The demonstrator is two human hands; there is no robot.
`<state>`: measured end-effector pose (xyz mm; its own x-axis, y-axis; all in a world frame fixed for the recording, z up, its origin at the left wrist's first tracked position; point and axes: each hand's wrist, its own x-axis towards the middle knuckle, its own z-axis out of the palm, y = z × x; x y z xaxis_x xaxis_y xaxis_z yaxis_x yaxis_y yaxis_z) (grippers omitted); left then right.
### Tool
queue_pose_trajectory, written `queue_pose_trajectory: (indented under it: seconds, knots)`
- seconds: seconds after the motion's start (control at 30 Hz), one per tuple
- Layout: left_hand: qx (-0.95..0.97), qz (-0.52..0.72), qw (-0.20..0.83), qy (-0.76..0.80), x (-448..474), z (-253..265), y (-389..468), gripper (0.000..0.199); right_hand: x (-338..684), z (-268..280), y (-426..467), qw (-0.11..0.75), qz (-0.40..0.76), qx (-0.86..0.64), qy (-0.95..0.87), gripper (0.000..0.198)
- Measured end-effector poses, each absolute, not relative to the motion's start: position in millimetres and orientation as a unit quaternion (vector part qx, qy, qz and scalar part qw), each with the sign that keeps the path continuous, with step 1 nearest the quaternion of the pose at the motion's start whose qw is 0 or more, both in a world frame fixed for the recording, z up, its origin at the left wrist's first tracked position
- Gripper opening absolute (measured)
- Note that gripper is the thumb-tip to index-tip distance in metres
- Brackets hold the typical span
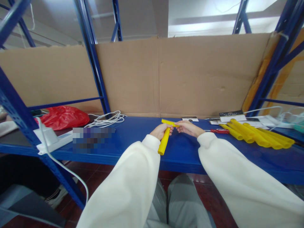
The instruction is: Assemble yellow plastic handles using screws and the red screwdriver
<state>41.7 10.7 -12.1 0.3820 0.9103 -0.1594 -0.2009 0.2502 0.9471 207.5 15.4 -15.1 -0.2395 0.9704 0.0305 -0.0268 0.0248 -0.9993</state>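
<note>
In front of me, over the blue shelf top, my left hand is closed around a yellow tube whose round lower end points down toward me. My right hand pinches the end of a thinner yellow piece, which slants across above the left hand's fingers. Both hands are close together, their fingertips nearly meeting. Fingers cover the spot where the two yellow parts come together, so I cannot tell whether they are joined.
Several yellow tubes lie in a pile at the right, beside a red-handled screwdriver and black-and-white cards. On the left are a white cable, a red plastic bag and a white power strip. Cardboard stands behind.
</note>
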Motion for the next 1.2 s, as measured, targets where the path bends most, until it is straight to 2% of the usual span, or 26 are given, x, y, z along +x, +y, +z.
queue_pose_trajectory:
  seconds: [0.23,0.8,1.0,1.2]
  knots:
    - [0.462,0.396,0.698,0.376,41.5,-8.8,7.9,0.008,210.0,-15.1,15.5,0.443,0.571,-0.4,-0.564,0.014]
    - [0.459,0.4,0.692,0.388,40.9,-7.9,6.9,0.02,207.9,-15.3,15.7,0.446,0.558,-0.401,-0.573,0.016]
    - [0.461,0.403,0.688,0.39,40.4,-8.7,7.7,0.017,205.5,-13.4,12.6,0.447,0.554,-0.413,-0.568,0.015]
    - [0.466,0.408,0.685,0.384,40.1,-10.1,8.8,0.021,204.6,-11.5,11.1,0.453,0.553,-0.396,-0.577,0.022]
